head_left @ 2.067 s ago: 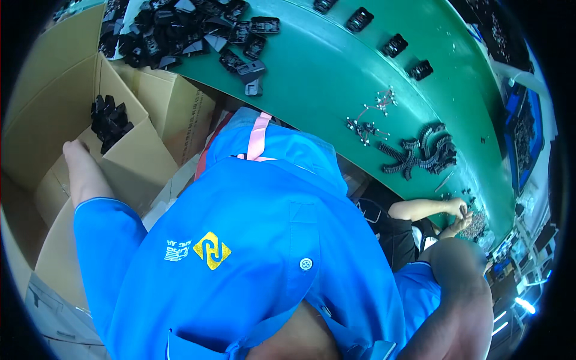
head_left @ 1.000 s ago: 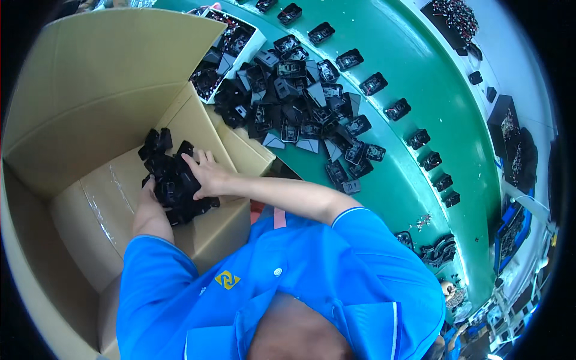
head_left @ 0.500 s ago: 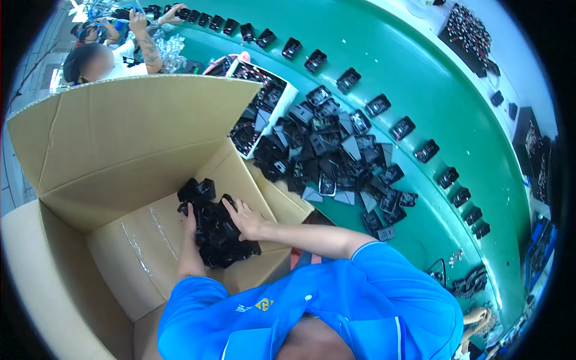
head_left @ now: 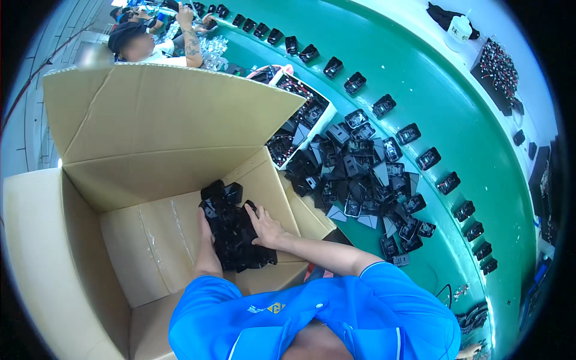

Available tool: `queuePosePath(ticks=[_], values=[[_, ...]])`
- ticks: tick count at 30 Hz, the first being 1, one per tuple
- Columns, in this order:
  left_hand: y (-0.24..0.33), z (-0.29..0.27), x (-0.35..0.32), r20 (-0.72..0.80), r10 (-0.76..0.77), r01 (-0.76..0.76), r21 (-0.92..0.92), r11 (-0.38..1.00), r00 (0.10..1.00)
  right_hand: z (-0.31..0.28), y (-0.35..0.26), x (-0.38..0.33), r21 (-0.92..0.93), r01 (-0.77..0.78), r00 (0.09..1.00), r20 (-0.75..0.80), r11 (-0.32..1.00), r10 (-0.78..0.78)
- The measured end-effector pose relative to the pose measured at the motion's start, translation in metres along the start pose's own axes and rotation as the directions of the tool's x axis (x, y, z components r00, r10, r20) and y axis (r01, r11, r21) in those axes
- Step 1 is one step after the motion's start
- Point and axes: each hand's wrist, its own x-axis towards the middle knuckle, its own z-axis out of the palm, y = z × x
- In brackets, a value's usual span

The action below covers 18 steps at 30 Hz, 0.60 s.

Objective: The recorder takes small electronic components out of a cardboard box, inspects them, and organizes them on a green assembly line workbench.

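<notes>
Right fingers (head_left: 255, 218) now against parts (head_left: 237, 239) — glossy, black

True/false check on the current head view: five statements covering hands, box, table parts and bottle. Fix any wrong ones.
1. The left hand and right hand are both inside the open cardboard box, at a cluster of black parts. True.
2. The right hand is clenched into a fist. False: its fingers and thumb are spread.
3. A row of black housings runs along the green table. True.
4. The loose heap of black pieces on the table lies left of the box. False: it lies to the right.
5. A white bottle stands at the picture's lower left. False: the white bottle is at upper right.
</notes>
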Motion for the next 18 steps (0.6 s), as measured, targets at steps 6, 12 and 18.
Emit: queuePosePath(ticks=[6,12,18], values=[[-0.036,-0.022,0.023,0.089,0.096,-0.097,0.003,0.995,0.991,0.014,0.011,0.009,0.012,0.011,0.999,-0.051,1.0,-0.01],[-0.014,0.019,-0.024,0.181,0.001,0.001,-0.01,1.0,0.984,0.019,0.011,0.019,0.147,0.059,0.991,-0.131,0.987,-0.04],[0.002,0.066,-0.055,0.107,0.03,-0.037,0.072,0.997,0.994,-0.017,-0.001,0.028,0.429,-0.08,0.994,0.103,0.9,0.039]])
